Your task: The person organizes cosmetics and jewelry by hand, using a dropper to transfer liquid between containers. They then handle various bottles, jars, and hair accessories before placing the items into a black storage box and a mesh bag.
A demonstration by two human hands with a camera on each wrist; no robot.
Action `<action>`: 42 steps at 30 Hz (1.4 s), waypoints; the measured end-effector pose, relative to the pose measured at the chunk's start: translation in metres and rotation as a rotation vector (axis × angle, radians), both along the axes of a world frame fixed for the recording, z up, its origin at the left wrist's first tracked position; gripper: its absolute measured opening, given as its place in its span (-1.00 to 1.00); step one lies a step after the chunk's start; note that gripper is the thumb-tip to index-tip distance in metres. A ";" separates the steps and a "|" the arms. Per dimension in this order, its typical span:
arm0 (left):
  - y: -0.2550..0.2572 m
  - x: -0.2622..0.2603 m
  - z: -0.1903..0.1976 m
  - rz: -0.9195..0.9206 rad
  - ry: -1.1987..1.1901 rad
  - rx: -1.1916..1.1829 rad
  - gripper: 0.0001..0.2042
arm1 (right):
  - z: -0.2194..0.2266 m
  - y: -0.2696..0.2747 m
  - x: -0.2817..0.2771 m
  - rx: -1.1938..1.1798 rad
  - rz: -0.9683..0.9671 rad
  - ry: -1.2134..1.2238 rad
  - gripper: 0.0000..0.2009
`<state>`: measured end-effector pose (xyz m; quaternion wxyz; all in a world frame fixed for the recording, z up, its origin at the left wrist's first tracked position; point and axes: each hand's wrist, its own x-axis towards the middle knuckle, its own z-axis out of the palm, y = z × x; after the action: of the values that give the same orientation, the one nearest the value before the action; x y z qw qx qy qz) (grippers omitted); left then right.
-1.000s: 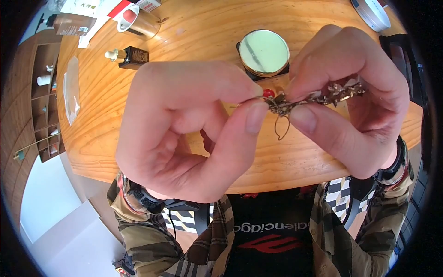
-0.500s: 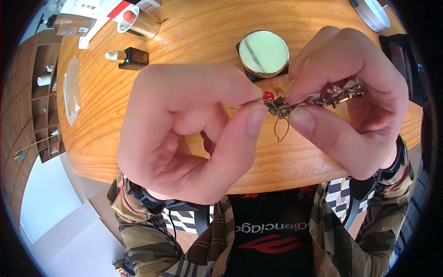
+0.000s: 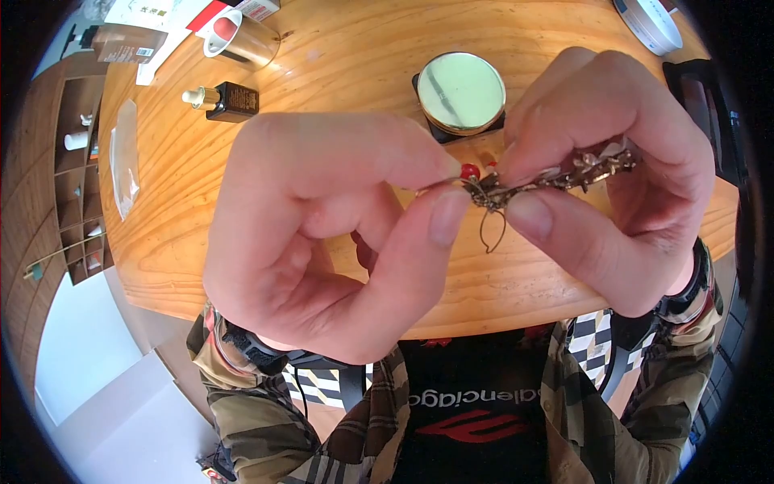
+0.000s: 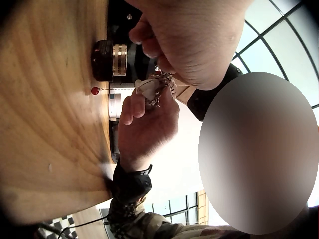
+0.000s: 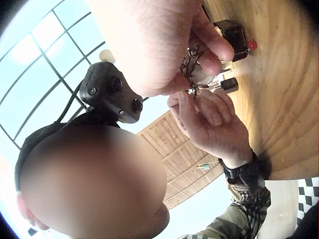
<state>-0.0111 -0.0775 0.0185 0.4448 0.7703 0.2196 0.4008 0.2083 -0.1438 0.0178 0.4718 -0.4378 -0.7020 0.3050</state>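
Between both hands is an ornate bronze-coloured metal ornament (image 3: pixel 592 169) with small branching details. My left hand (image 3: pixel 282 218) pinches a thin wire at its left end between thumb and index finger. With thumb and curled index finger, my right hand (image 3: pixel 649 234) grips the ornament's body. A bent wire loop (image 3: pixel 485 240) hangs below the join, and a red bead (image 3: pixel 470 171) shows just above it. In the left wrist view a pale translucent petal (image 4: pixel 148 88) sits on the ornament, while a red bead (image 4: pixel 95 91) dangles on a fine chain.
Beyond the hands on the wooden table (image 3: pixel 347 73) stands a round mirror-like lid (image 3: pixel 461 90) on a dark base. A dropper bottle (image 3: pixel 234 102), a gold-and-white cup (image 3: pixel 254 44) and a clear plastic sleeve (image 3: pixel 125 161) lie leftward. A white round tub (image 3: pixel 649 28) is far right.
Both hands keep their grip and stay nearly in place. The wire loop has swung and dropped slightly, and the ornament has tilted a little.
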 end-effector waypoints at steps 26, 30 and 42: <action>0.007 -0.011 -0.019 0.022 -0.100 -0.007 -0.13 | -0.005 -0.003 0.003 0.082 0.007 0.100 -0.77; 0.035 -0.008 -0.017 -0.355 -0.031 0.364 -0.04 | -0.002 -0.001 0.006 0.072 0.008 0.087 -0.75; 0.003 -0.008 -0.012 -0.121 -0.074 0.073 -0.07 | 0.000 0.004 0.015 0.243 0.033 -0.087 -0.72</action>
<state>-0.0188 -0.0744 0.0067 0.4477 0.7824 0.1413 0.4092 0.2232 -0.1397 0.0178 0.4854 -0.3785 -0.7607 0.2059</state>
